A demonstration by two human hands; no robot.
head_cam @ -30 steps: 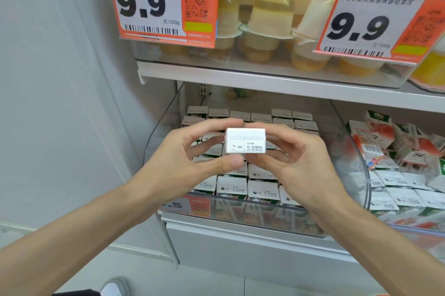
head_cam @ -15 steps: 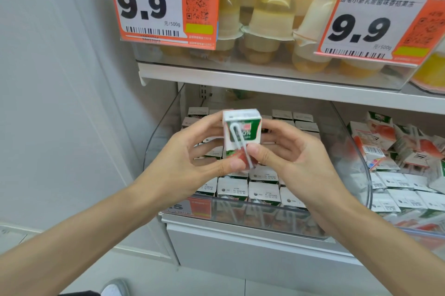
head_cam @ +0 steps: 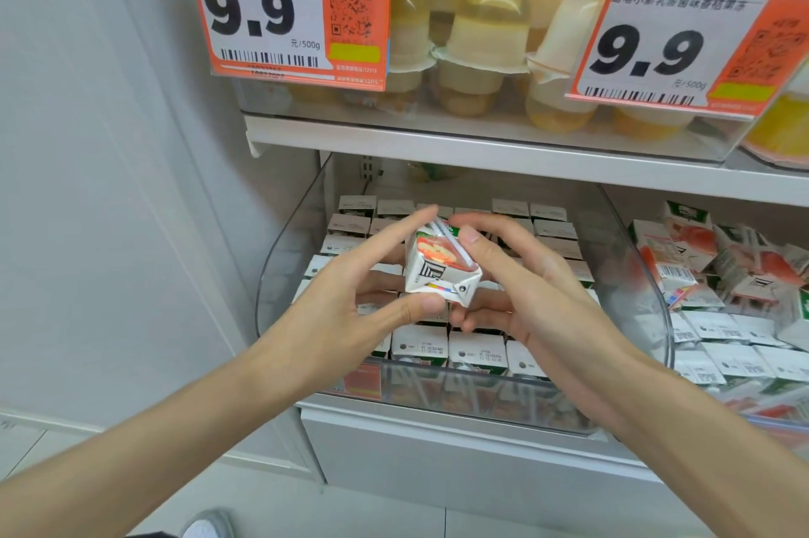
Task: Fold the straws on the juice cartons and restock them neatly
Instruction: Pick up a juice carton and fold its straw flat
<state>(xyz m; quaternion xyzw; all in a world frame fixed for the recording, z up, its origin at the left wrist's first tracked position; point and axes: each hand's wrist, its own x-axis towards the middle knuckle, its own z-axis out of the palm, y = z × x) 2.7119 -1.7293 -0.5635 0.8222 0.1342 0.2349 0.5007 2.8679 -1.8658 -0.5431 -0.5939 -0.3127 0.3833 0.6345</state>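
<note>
Paper carton (head_cam: pixel 440 272) sits tilted between our hands, above the clear bin (head_cam: pixel 286 261) of stocked rows (head_cam: pixel 477 356). Left hand (head_cam: pixel 346 301) pinches it thumb to forefinger. Right hand (head_cam: pixel 529 292) cradles it from below, thumb on the straw (head_cam: pixel 456 247). We read this as the fold step. Next we press the straw flat along the side, then slot the carton into a row.

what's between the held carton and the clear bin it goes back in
Nothing visible: the left hand and right hand hold the carton over the open clear bin. Any free slot is hidden behind them.
</note>
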